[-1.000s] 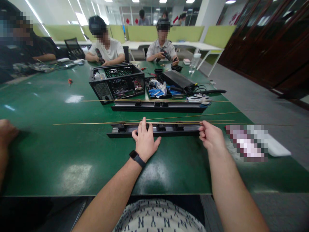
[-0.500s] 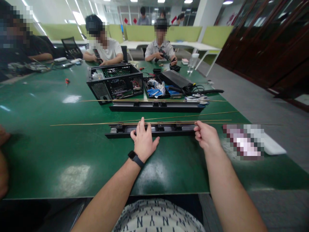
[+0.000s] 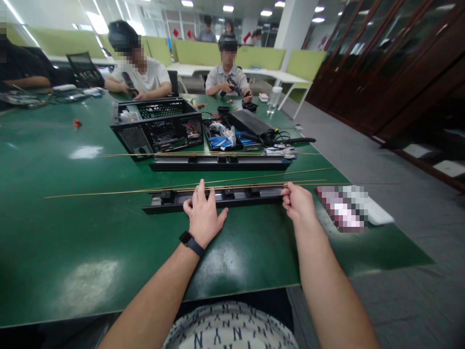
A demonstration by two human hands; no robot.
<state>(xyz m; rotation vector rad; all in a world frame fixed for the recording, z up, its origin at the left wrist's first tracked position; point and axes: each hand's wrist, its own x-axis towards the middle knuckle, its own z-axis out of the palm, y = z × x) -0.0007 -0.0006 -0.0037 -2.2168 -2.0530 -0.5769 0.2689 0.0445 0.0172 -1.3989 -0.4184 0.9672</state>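
Long loose rods, little to keep them in line

The left hand point(image 3: 204, 215) lies over the near rail point(image 3: 241, 201), palm down, its fingers spread and the index reaching across the rods point(image 3: 109, 194). At the rail's right end the right hand point(image 3: 300, 203) has thumb and index pressed together, apparently pinching rod; whether that is one or several, I cannot tell. The thin, brass-coloured lengths run along the top of this black rail on the tabletop point(image 3: 127, 257), extending beyond both its ends

The weak spot looks to be that overhang. With so much length out to the left, a small twist of the right fingers could swing the far tip widely. One rod slants away from its neighbours, so pulling on any of them might drag the others askew. Pressing hard with the left hand could bow something this slender, or make the rail skid if nothing fastens it down, which I cannot see

To the right, the tips pass close to a blurred reddish object point(image 3: 339, 208) and a white one point(image 3: 379, 213); a careless elbow there could knock them. The far rail point(image 3: 218, 166) sits apart, with its own rods across it
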